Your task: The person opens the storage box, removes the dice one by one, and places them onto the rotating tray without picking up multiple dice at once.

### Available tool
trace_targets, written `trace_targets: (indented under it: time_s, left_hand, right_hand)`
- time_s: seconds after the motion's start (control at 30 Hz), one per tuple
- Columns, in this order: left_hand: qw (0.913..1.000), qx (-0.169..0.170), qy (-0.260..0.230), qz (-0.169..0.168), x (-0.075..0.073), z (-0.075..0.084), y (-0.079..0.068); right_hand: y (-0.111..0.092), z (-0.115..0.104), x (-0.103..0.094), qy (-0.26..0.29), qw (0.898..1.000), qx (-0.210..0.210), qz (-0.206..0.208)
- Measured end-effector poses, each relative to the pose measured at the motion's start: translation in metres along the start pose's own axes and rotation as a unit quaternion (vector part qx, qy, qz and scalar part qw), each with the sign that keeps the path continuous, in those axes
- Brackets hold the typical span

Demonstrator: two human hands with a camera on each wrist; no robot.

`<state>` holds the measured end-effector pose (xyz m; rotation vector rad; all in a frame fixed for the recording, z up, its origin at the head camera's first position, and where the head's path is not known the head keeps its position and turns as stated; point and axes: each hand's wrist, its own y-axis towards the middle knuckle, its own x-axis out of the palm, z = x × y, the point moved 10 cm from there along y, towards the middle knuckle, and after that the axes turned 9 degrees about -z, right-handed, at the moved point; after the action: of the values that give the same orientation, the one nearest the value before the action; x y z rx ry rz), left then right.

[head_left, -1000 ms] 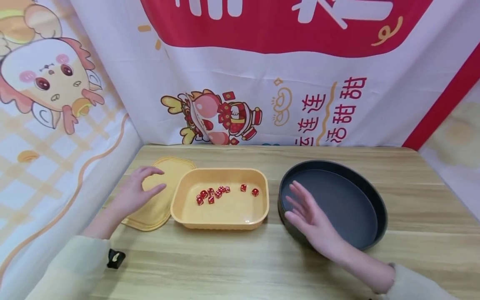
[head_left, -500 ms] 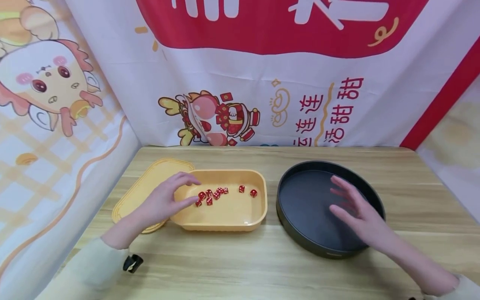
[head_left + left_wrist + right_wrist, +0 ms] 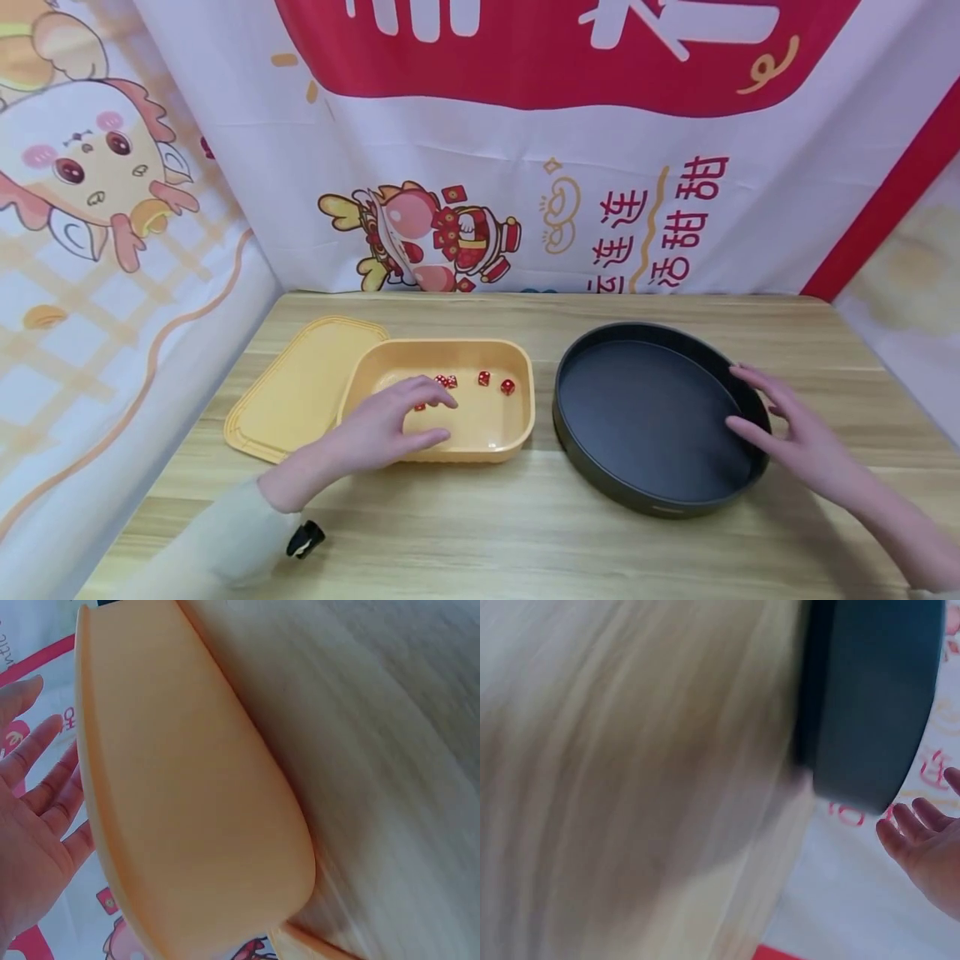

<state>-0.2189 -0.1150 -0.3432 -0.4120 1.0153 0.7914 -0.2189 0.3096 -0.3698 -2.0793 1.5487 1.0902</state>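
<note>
My left hand (image 3: pixel 382 427) hovers over the left half of a yellow plastic box (image 3: pixel 480 433), fingers loosely bent with nothing between them. Red dice (image 3: pixel 484 378) lie on the box floor, and some are hidden behind the hand. In the left wrist view the spread fingers (image 3: pixel 45 787) show beyond the box's rim. My right hand (image 3: pixel 798 437) is at the right rim of a round dark grey pan (image 3: pixel 652 417), thumb and fingers parted. The right wrist view shows its fingers (image 3: pixel 911 825) close to the pan's edge.
A yellow lid (image 3: pixel 300 392) lies flat left of the box, partly under its left side in the head view. Box and pan stand apart on a wooden table (image 3: pixel 480 533). Printed cloth (image 3: pixel 570 142) hangs at the back and left.
My left hand has moved right, from above the lid to above the box. My right hand has travelled right across the pan to its far right rim. Box, dice and pan stay put.
</note>
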Motion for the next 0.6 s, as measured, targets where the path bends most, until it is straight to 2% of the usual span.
trace_targets:
  time_s: [0.27,0.47,0.6]
  left_hand:
    - [0.9996,-0.002,-0.006,-0.029,0.009,0.001,0.007]
    - [0.998,0.01,-0.008,-0.062,0.008,0.005,0.019]
    - [0.9954,0.012,-0.005,-0.095,0.004,0.005,0.029]
  right_hand:
    - [-0.011,0.03,-0.004,-0.001,1.0,-0.003,-0.012]
    - [-0.012,0.045,0.005,0.064,0.996,-0.018,-0.055]
    - [-0.011,0.05,0.009,0.088,0.992,-0.021,-0.085]
